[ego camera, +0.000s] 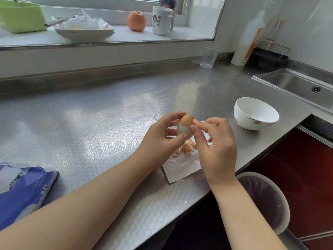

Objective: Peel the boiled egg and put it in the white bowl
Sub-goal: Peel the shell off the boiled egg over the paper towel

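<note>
1. While brown shell still caps its upper end, the boiled egg (185, 125) is held above the desk (108, 123), its lower part already bare and white.
2. The bared white is judged soft, moist and slippery; the remaining shell is brittle and thin. The egg is light.
3. The left hand (163, 136) grips the egg, thumb below and fingertips above. Judged best hold: light pressure across the ends, never squeezing the bare middle.
4. The right hand (214, 141) pinches at the shell edge with thumb and forefinger.
5. Shell fragments (185, 147) lie on a paper napkin (182, 166) directly beneath.
6. The white bowl (255, 113) stands empty, near to the right.
</note>
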`<state>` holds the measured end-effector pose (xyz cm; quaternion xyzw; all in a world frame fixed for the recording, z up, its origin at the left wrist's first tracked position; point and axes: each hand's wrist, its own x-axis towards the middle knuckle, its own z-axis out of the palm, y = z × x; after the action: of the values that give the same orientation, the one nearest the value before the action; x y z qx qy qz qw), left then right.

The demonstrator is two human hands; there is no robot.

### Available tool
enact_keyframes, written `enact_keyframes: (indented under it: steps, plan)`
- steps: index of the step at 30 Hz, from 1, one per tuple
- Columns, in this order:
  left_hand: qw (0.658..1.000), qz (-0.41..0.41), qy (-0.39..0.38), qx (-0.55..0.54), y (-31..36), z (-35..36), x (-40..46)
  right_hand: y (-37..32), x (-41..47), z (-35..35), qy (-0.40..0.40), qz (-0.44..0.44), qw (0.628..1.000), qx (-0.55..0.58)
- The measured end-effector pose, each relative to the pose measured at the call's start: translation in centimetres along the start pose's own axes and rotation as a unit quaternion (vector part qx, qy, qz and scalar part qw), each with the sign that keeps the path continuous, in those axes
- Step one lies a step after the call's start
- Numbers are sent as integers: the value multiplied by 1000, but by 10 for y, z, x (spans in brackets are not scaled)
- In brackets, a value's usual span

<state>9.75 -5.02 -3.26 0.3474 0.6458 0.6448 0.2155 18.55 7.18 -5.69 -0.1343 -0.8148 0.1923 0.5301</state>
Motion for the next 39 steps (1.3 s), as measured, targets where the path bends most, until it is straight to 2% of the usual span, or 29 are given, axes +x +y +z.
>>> enact_keyframes:
  steps: [7,20,23,30,35,39]
  plan:
    - [999,-26,-13,-44,-1,1,1,-4,1,-1,26,-38,998,-45]
    - [992,-56,-23,-112,0,1,0,-5,1,1,37,-55,996,-64]
    - [990,-58,-24,-125,-1,1,1,-5,1,2,26,-32,998,-52]
    - [987,-66,-35,-144,-1,2,1,-2,4,3,-5,61,996,71]
    - [979,-79,-25,-185,-1,-1,3,-6,3,-3,31,163,978,129]
    - [966,-86,-4,-244,0,-3,5,-7,3,-6,-16,151,981,117]
